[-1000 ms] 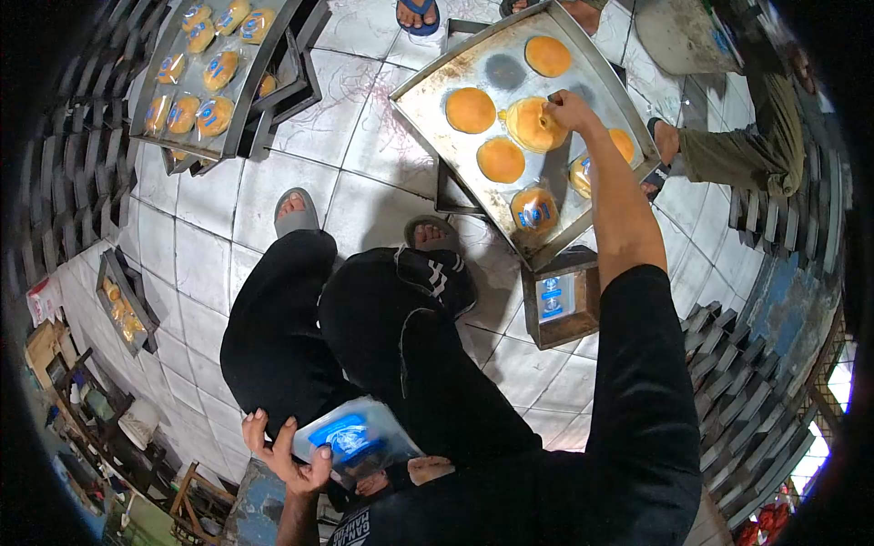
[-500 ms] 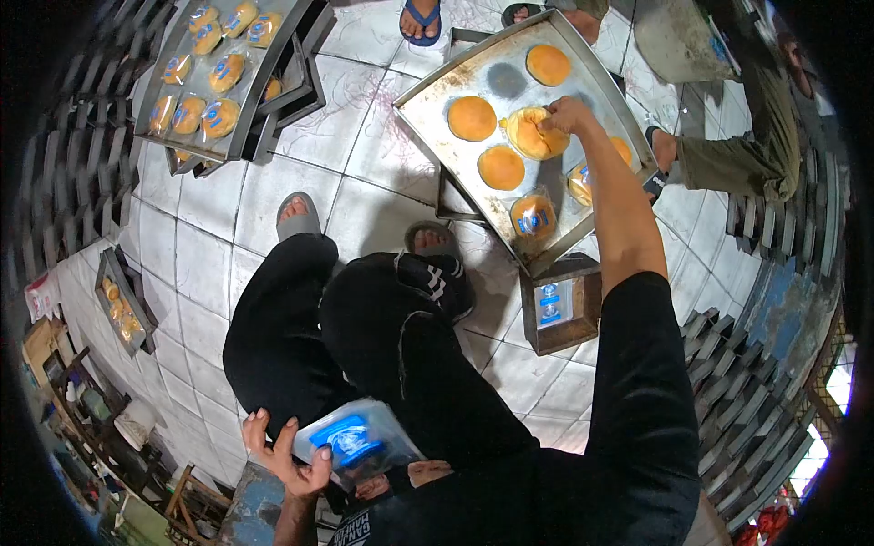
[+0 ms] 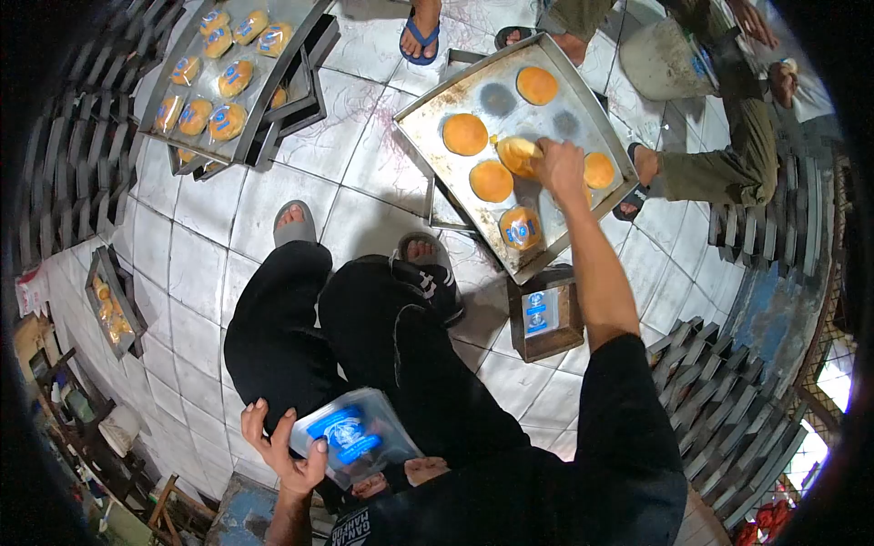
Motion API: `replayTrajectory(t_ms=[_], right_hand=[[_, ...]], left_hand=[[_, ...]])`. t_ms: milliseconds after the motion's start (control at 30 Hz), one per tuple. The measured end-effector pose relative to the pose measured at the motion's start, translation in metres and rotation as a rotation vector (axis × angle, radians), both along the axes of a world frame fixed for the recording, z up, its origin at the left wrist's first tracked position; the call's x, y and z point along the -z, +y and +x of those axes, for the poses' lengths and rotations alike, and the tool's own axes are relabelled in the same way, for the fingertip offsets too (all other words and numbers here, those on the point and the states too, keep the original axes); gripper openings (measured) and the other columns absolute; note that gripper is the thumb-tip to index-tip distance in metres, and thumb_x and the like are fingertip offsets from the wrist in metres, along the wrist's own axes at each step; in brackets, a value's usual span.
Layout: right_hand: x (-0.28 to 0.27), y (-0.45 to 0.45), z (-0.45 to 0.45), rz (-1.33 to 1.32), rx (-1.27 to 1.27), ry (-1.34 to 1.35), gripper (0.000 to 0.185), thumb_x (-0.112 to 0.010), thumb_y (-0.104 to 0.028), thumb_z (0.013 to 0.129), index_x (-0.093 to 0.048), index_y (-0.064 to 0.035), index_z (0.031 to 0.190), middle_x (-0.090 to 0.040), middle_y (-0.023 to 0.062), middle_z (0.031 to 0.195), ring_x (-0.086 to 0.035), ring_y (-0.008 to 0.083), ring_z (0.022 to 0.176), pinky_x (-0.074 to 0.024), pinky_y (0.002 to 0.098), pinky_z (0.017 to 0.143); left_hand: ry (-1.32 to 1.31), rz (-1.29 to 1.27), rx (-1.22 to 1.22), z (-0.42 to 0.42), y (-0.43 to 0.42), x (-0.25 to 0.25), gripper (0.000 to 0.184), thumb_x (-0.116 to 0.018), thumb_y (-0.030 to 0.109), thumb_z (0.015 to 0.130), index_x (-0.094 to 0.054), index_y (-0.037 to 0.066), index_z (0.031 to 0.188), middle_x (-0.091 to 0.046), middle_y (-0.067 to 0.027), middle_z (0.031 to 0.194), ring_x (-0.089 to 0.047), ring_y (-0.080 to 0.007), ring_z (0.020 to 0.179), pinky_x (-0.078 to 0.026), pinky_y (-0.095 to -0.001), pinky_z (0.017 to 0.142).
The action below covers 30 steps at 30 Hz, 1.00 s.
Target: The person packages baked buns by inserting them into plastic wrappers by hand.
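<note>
My right hand [image 3: 563, 171] grips a yellow-brown bun [image 3: 518, 156] by its right side, tilted up off a metal baking tray [image 3: 460, 97]. Round golden buns lie around it, among them one at the left [image 3: 465, 135] and one at the far side [image 3: 537, 85]. Near the tray's close corner rests a bun in a clear wrapper with blue print [image 3: 521, 228]. Another bun is partly hidden behind my right wrist. Over my lap, my left hand [image 3: 288, 455] pinches a stack of clear plastic bags with blue print [image 3: 350, 432], thumb on top.
A small metal tin [image 3: 555, 341] holding blue-printed bags stands below the tray. Wrapped buns fill a stacked tray [image 3: 143, 127] at the upper left. A smaller tray [image 3: 135, 341] of buns sits at far left. A co-worker's legs [image 3: 715, 176] and a bucket [image 3: 660, 68] are at right.
My right hand has turned the bun from lying nearly flat to tilted on edge. The left hand keeps its hold on the bags. The view has shifted slightly.
</note>
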State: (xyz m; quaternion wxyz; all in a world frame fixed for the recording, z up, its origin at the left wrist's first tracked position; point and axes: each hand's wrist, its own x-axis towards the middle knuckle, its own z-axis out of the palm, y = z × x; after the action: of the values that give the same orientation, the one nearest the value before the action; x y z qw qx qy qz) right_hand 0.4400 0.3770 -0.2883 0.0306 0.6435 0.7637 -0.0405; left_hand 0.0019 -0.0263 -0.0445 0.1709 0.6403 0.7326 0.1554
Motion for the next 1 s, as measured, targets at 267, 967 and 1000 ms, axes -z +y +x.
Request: replayTrajectory(t_ms=[267, 967, 1000], right_hand=[[0.0, -0.097, 0.005, 0.303, -0.065, 0.091, 0.021, -0.072, -0.017, 0.08, -0.069, -0.0104, 0.1, -0.07, 0.0073, 0.092, -0.06, 0.0288, 0.094, -0.0413, 0.0442, 0.083], [-0.14, -0.103, 0.019, 0.599, -0.211, 0.165, 0.026, -0.073, -0.014, 0.077, -0.067, -0.014, 0.102, -0.068, -0.0002, 0.105, -0.058, 0.0248, 0.108, -0.0301, 0.0526, 0.113], [-0.13, -0.101, 0.025, 0.544, -0.172, 0.183, 0.027, -0.074, -0.014, 0.077, -0.067, -0.013, 0.103, -0.068, 0.0021, 0.103, -0.058, 0.026, 0.107, -0.0308, 0.0529, 0.112]], left_hand=[[-0.052, 0.007, -0.021, 0.003, 0.003, -0.004, 0.053, -0.065, 0.039, 0.087, -0.06, 0.002, 0.125, -0.042, -0.0278, 0.146, -0.035, -0.0455, 0.138, -0.021, -0.0587, 0.115], [-0.266, 0.166, -0.041, 0.008, -0.005, -0.006, 0.064, -0.068, 0.031, 0.087, -0.049, 0.001, 0.14, -0.04, -0.0286, 0.15, -0.037, -0.0455, 0.139, -0.028, -0.0557, 0.114], [-0.24, 0.198, -0.004, 0.004, -0.008, -0.006, 0.069, -0.069, 0.03, 0.087, -0.045, 0.002, 0.145, -0.037, -0.0301, 0.152, -0.038, -0.046, 0.139, -0.029, -0.0535, 0.115]])
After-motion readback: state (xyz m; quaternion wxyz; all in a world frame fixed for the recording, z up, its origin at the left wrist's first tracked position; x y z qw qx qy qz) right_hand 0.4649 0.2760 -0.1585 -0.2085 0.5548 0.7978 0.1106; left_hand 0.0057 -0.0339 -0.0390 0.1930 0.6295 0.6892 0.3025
